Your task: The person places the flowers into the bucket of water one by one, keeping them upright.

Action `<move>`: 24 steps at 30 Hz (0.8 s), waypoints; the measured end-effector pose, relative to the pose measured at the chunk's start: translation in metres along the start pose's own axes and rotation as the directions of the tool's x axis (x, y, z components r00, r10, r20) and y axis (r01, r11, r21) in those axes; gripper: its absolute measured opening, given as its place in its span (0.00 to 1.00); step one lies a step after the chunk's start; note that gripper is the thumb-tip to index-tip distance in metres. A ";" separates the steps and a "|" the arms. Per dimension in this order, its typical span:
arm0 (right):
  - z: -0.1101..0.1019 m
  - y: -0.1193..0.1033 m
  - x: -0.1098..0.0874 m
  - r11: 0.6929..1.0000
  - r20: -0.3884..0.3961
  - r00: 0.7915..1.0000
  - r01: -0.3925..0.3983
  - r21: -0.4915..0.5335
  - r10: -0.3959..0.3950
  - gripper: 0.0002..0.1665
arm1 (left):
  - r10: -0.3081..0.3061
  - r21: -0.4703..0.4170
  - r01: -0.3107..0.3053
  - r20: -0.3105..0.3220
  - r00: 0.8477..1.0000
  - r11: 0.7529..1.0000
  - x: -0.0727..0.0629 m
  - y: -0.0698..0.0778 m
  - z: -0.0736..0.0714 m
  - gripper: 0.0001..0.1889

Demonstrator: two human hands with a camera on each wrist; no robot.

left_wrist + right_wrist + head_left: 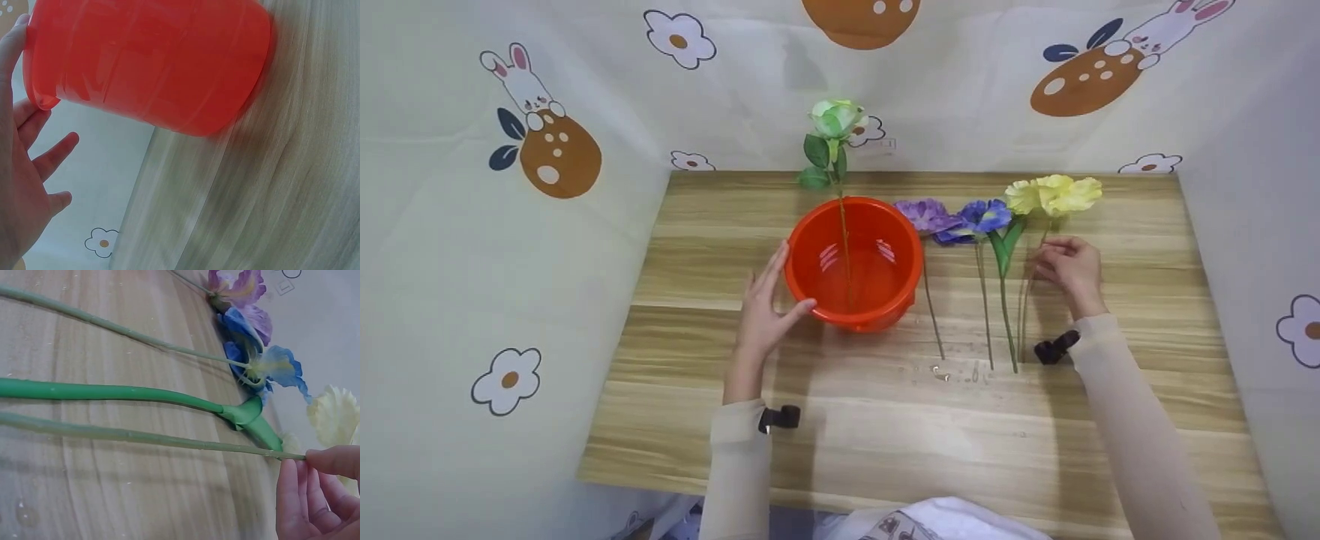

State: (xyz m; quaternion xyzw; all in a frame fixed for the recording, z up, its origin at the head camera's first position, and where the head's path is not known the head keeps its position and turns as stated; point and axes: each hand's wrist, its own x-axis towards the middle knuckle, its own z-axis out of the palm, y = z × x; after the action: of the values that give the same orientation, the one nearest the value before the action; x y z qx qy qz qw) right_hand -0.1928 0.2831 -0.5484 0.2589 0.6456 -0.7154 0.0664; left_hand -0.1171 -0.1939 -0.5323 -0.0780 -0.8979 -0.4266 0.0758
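Observation:
A red bucket stands on the wooden table, with a pale green rose leaning in it, its stem reaching inside. My left hand rests against the bucket's rim, thumb and fingers spread along the near left side; the left wrist view shows the lower fingers straight and off the bucket. Between thumb and fingers, my right hand pinches the thin stem of a yellow flower, just below its bloom. That stem is raised beside a thicker green stem with a leaf.
Left of the yellow flower lie a blue-violet flower and a purple flower, stems toward me. Small clear bits are scattered near the stem ends. Patterned cloth rises behind the table and at both sides.

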 end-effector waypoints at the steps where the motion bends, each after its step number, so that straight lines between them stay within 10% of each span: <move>1: 0.000 -0.002 -0.001 1.000 0.000 1.000 0.008 0.011 -0.008 0.12 | -0.002 -0.001 0.002 0.000 1.000 1.000 0.000 0.000 0.000 0.47; 24: 0.010 -0.029 -0.016 0.984 -0.002 0.992 0.127 0.125 -0.127 0.12 | 0.006 0.006 -0.006 -0.002 1.000 1.000 -0.001 -0.001 0.001 0.47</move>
State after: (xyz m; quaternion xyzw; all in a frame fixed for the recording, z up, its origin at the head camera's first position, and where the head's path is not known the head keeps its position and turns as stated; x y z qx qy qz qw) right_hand -0.1945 0.2741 -0.5147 0.2189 0.6148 -0.7577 0.0061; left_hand -0.1165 -0.1937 -0.5336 -0.0802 -0.8988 -0.4238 0.0781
